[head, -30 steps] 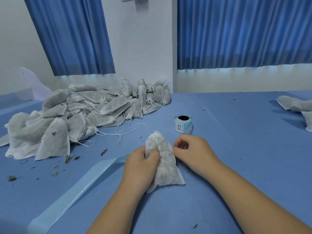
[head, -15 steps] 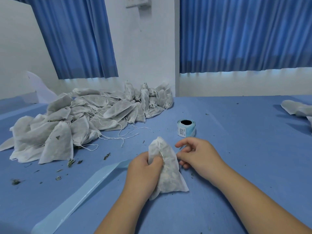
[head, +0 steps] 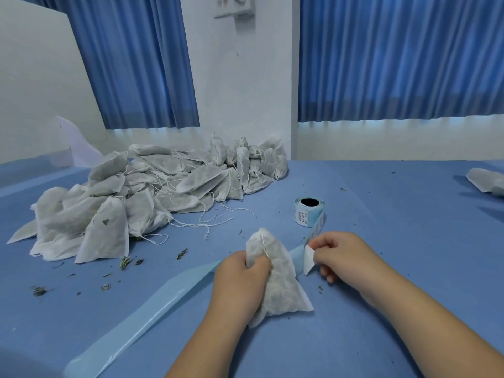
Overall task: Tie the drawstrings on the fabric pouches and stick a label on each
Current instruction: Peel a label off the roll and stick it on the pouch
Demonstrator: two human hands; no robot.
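A filled white fabric pouch (head: 278, 290) lies on the blue table in front of me, its gathered neck pointing away. My left hand (head: 240, 282) grips the pouch near the neck, with the drawstring under its thumb. Just right of the pouch, my right hand (head: 341, 255) pinches a small white label (head: 308, 260) that lifts off the light blue backing strip (head: 152, 309). That strip runs from the label roll (head: 309, 211) standing behind my right hand down to the near left.
A large heap of white pouches (head: 141, 197) with loose strings covers the left of the blue table (head: 395, 241). More pouches (head: 488, 181) lie at the right edge. Dried herb crumbs (head: 125, 261) are scattered near the heap. Curtains and a wall stand behind.
My right hand has let go of the drawstring, moved right and taken hold of a label on the backing strip. My left hand keeps its grip on the pouch.
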